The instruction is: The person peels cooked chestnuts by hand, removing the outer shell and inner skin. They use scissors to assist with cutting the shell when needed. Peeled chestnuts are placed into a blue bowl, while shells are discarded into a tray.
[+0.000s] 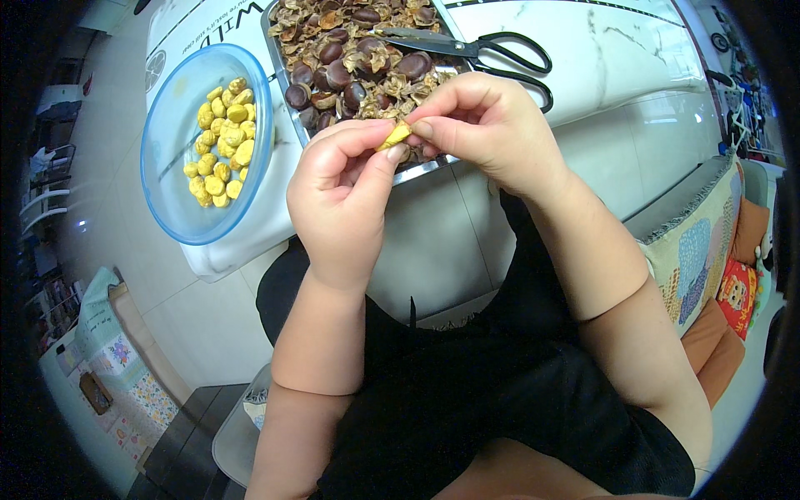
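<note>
Between my two hands is a peeled yellow chestnut [395,137], held above the near edge of a metal tray. My left hand [342,171] pinches it between thumb and forefinger. From the other side, the thumb and forefinger of my right hand [492,125] close at its tip; whether a bit of skin is between them is too small to tell. Brown unpeeled chestnuts [337,75] and broken shells fill the metal tray [287,87] beyond my hands. To the left, a clear blue-rimmed bowl [158,187] holds several peeled yellow chestnuts [225,137].
Black-handled scissors [479,52] lie across the tray's right side, blades over the shells and handles over the white marbled table [600,42]. The table's near edge runs just beyond my lap. A sofa with a patterned throw [692,250] stands at the right.
</note>
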A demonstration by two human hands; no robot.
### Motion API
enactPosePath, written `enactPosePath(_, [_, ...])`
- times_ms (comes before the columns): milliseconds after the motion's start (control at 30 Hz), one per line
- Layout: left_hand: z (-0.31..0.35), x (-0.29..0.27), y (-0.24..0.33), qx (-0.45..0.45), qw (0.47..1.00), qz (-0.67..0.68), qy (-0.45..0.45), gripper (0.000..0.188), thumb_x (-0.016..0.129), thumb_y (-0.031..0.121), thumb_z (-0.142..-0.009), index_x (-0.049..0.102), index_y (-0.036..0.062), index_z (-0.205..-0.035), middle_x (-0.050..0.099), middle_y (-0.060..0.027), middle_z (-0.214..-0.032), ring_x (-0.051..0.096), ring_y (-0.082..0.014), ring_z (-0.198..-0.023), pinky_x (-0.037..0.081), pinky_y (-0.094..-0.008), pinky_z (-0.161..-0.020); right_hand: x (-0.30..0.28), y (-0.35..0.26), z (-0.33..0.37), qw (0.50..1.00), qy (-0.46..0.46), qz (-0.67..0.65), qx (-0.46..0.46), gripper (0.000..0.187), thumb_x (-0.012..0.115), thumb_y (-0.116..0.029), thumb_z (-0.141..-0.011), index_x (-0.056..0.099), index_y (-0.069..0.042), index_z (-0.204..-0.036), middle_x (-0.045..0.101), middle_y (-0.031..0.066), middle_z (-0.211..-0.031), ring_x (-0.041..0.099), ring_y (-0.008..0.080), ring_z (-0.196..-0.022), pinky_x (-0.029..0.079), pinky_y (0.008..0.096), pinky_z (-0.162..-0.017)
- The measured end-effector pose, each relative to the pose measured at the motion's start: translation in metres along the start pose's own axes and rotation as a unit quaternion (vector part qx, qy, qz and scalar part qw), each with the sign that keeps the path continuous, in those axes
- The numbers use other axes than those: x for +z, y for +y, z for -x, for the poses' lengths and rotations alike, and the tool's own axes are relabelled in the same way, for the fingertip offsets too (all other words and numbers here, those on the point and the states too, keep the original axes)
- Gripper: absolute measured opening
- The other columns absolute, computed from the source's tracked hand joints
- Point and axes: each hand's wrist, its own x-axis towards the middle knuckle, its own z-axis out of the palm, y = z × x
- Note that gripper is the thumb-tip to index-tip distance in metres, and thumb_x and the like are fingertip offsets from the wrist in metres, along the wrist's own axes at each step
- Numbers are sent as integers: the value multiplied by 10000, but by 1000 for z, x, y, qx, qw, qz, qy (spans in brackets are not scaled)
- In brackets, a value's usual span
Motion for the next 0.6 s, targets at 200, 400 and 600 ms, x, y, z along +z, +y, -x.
enactPosePath(200, [0,2,1,23,998,-56,17,159,637,-81,-822,643,-38,-975,634,-111,-1030,613,-153,-926,495,-262,-845,-1,-2,3,995,24,98,-22,122,699,-109,-814,712,-9,-883,669,32,-756,604,68,-673,499,224,-617])
enactPosePath(400, [-1,-1,3,130,960,-248,-5,179,658,-77,-778,660,-13,-946,644,-119,-1014,620,-167,-901,511,-258,-784,4,-7,7,973,35,212,-79,83,697,-50,-789,678,7,-846,632,9,-747,553,44,-637,453,203,-565])
enactPosePath(600, [0,5,1,52,991,-124,11,172,645,-87,-771,663,-9,-923,661,-123,-973,636,-179,-887,522,-265,-790,6,-9,7,938,54,304,-154,88,688,-58,-744,623,-2,-764,587,-7,-703,517,52,-618,429,213,-542])
